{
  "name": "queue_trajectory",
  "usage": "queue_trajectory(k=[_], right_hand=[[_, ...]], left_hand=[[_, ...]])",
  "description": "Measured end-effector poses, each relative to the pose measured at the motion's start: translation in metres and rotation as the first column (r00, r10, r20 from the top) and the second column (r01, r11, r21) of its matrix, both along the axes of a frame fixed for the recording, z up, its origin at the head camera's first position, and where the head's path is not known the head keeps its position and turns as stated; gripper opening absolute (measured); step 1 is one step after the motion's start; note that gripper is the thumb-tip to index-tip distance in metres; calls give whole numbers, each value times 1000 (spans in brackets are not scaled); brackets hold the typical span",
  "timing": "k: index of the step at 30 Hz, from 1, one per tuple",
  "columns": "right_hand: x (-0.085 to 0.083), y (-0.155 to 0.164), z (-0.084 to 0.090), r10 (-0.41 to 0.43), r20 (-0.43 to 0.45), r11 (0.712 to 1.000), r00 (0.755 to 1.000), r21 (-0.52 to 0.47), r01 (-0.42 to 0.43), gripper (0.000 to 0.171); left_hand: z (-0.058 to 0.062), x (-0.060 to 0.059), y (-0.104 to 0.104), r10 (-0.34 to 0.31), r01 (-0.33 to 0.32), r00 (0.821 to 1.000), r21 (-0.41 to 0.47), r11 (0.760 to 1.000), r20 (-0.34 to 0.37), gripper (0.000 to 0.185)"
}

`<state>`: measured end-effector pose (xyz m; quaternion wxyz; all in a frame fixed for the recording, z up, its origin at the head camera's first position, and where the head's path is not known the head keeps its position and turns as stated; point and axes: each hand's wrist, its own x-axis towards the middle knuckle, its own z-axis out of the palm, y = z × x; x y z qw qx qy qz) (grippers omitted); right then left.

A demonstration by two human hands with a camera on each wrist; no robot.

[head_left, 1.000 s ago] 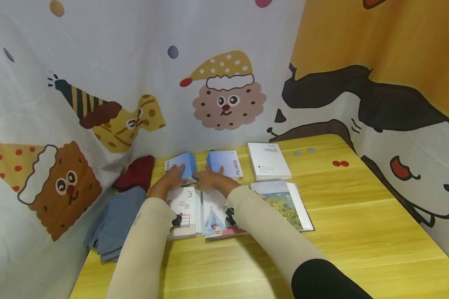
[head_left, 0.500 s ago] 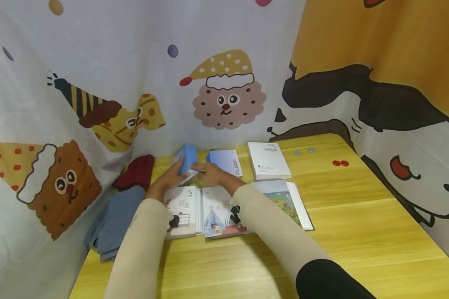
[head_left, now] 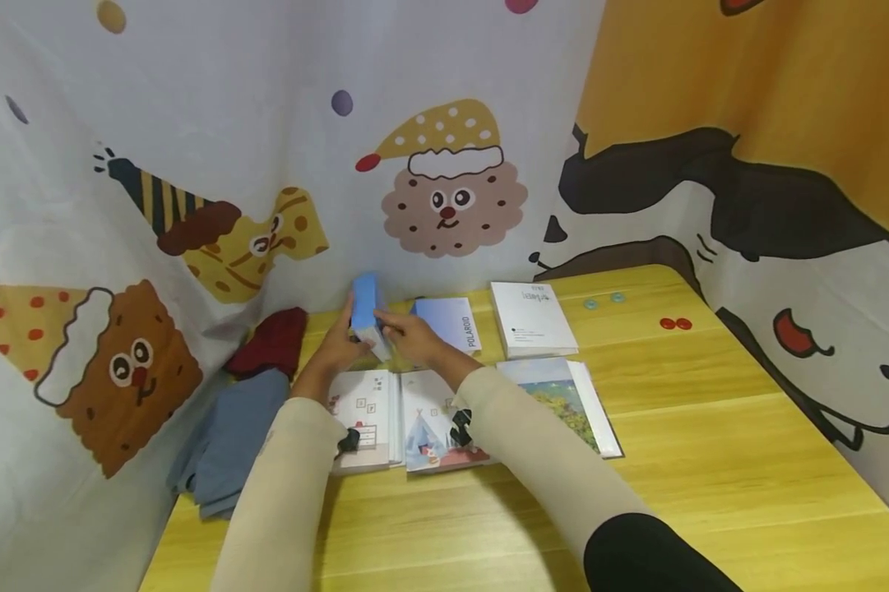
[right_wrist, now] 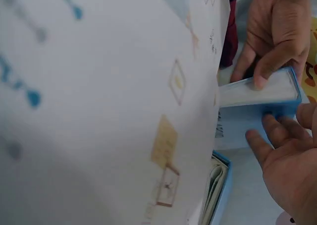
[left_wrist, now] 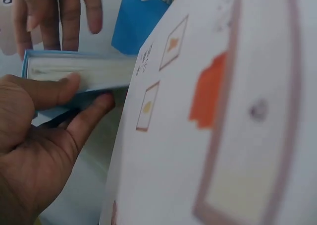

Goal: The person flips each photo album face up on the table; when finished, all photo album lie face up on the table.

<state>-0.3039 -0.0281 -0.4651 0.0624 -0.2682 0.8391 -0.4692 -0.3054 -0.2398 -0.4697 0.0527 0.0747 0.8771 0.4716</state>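
A blue photo album (head_left: pixel 366 302) stands on edge, its spine toward me in the head view. My left hand (head_left: pixel 336 347) grips it from the left, the thumb lying on the white page edges (left_wrist: pixel 99 70) in the left wrist view. From the other side my right hand (head_left: pixel 416 339) touches the album; in the right wrist view its fingers (right_wrist: pixel 270 148) lie fairly straight against the blue cover, the thumb close to the spine. A second blue album (head_left: pixel 447 322), lettered POLAROID, lies just right of the hands.
Below the hands lie two illustrated albums (head_left: pixel 361 411), partly under the forearms. Right of these are a white album (head_left: pixel 534 321) and a landscape-covered album (head_left: pixel 562 403). Red cloth (head_left: pixel 272 341) and grey-blue cloth (head_left: pixel 233 444) sit left. Small blue and red discs (head_left: pixel 675 324) lie far right.
The left blue album has been lifted off the table and turned up on edge, its spine swinging toward me. The right hand has shifted slightly up and left along it.
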Motion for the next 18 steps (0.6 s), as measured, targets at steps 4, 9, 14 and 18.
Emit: queue_trajectory(k=[4,9,14,18], right_hand=[[0,-1,-2,41,-9,995,999,86,-40,51],[-4,-1,-3,17,-33,965,999,263,-8,49],[-8,1,-5,-66,4,897,998,438,58,42],[-9,3,-6,-99,16,852,995,517,76,40]], left_hand=[[-3,-1,-4,60,-60,998,-30,998,3,126],[-3,-2,-9,68,-66,998,-119,991,8,116],[0,0,-11,56,-48,997,-135,990,58,102],[3,2,-15,36,-21,994,-140,990,105,94]])
